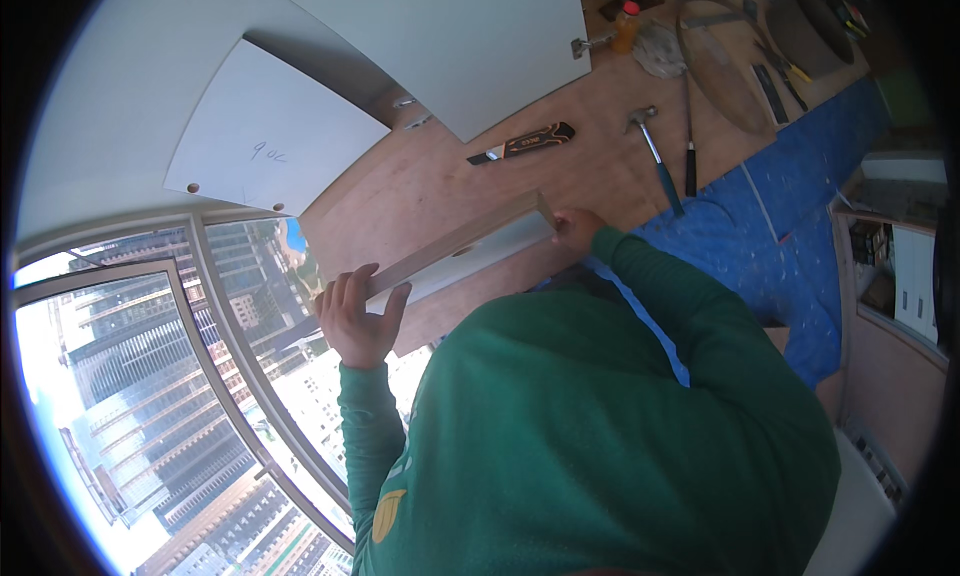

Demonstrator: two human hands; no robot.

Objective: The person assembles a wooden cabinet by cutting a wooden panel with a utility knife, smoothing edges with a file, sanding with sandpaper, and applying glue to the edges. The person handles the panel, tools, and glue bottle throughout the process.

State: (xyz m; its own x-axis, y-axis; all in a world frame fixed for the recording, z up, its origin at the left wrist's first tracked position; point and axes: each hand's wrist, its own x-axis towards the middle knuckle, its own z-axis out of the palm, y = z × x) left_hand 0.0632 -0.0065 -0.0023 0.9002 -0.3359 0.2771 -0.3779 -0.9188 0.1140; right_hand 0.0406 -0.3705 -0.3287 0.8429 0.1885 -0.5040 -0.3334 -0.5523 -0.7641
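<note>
A long, narrow white-faced board (490,248) with a bare wood-coloured edge lies across the space in front of my chest, tilted up toward the right. My left hand (360,314) grips its left end, fingers over the far edge and thumb on the near side. At the other end, my right hand (577,232) is closed round the corner, with its fingers partly hidden. A box cutter (524,144) with a black and orange handle rests on the plywood surface (400,191) beyond the board.
A claw hammer (655,158) and a black-handled rod (690,141) lie to the right. Farther back are an orange-filled bottle (626,31), a hinged white door (480,46) and a marked white panel (270,136). Blue sheeting (790,196) covers the right side; a window (150,376) stands left.
</note>
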